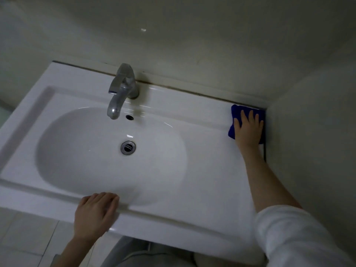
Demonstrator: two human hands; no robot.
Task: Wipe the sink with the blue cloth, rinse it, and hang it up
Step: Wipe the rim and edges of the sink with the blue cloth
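My right hand (248, 128), fingers spread flat, hides most of the blue cloth (235, 113) on the sink (202, 180) corner far right of the faucet (121, 89). My left hand (96, 214) is blurred, fingers together on the rim in front of the faucet.

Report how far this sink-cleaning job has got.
Done: nothing confirmable; the sink shows no trace of which parts were wiped. In hand: the right hand presses the blue cloth flat on the deck's rear right corner, by the wall, while the left hand rests on the front rim. Left: rinsing, as no water runs from the tap, then hanging it up.
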